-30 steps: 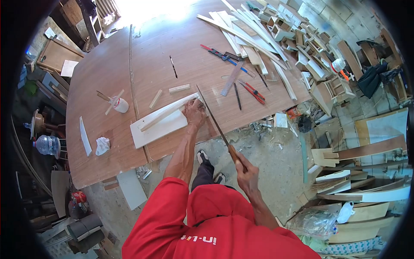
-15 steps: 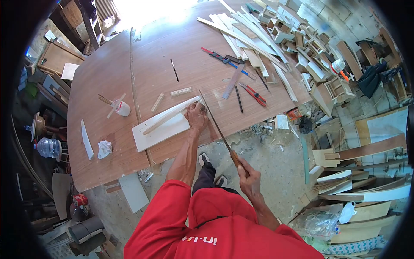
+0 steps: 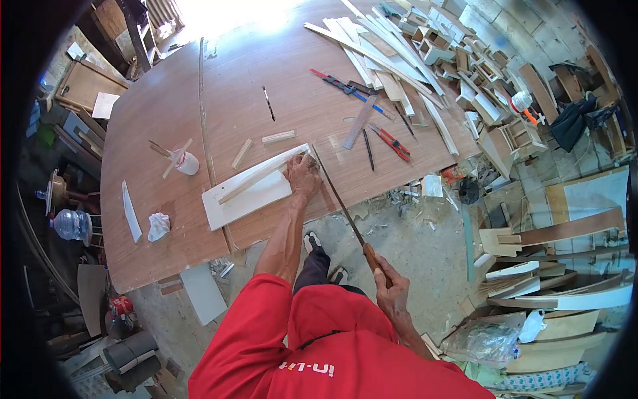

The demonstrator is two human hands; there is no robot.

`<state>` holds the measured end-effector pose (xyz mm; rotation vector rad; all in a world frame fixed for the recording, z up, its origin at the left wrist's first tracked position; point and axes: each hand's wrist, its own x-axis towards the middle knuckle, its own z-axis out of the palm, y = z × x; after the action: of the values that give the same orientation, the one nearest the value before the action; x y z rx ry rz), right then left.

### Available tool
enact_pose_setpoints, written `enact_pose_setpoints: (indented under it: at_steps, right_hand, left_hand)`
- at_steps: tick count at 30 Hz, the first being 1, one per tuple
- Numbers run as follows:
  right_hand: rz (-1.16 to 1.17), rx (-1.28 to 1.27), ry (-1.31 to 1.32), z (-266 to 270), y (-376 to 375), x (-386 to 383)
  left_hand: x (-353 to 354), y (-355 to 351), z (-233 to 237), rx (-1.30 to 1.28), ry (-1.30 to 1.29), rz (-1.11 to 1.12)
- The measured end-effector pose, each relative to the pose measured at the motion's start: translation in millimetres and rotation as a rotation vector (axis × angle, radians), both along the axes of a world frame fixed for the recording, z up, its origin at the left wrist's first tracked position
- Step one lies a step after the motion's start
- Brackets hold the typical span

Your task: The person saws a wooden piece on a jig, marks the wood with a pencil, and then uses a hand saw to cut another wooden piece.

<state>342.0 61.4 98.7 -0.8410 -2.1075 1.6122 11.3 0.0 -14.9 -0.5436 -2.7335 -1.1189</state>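
My right hand [image 3: 392, 286] is wrapped round the brown wooden handle of a handsaw [image 3: 340, 203]. The narrow blade slants up and left from my fist, its far end at the right end of a pale board. Near that same end, my left hand [image 3: 303, 176] is closed over a thin wooden strip [image 3: 251, 186] and presses it down. The strip lies lengthwise along the pale board [image 3: 229, 214], which rests at the table's front edge. Part of the strip and the board's right end are hidden under my fingers.
On the brown table [image 3: 159, 120] lie short offcuts [image 3: 278, 137], a marker [image 3: 268, 103], red pliers [image 3: 391, 142], a ruler [image 3: 359, 123] and a pencil [image 3: 368, 149]. A white pot [image 3: 188, 163] holds sticks. Long wood strips [image 3: 372, 56] are piled at the back right.
My right hand has drawn the saw back, down and to the right. My left hand stays over the strip and board.
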Motion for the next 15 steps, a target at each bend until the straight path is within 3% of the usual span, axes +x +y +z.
enact_pose_setpoints:
  at_steps: [2, 5, 10, 12, 15]
  right_hand:
    - [0.029, 0.064, -0.149, 11, 4, -20]
    - [0.030, 0.000, -0.104, 1, 6, -59]
    - [0.049, 0.061, -0.163, 5, 3, -12]
    - [0.000, 0.073, -0.047, 8, -1, -4]
    - [0.027, 0.028, -0.174, 5, 4, -44]
  left_hand:
    - [-1, 4, 5, 0.010, 0.039, -0.011]
    - [2, 1, 10, -0.001, -0.052, -0.021]
    - [1, 2, 10, -0.002, -0.056, -0.010]
    - [3, 0, 5, 0.017, -0.030, -0.006]
    - [3, 1, 7, 0.037, 0.002, -0.020]
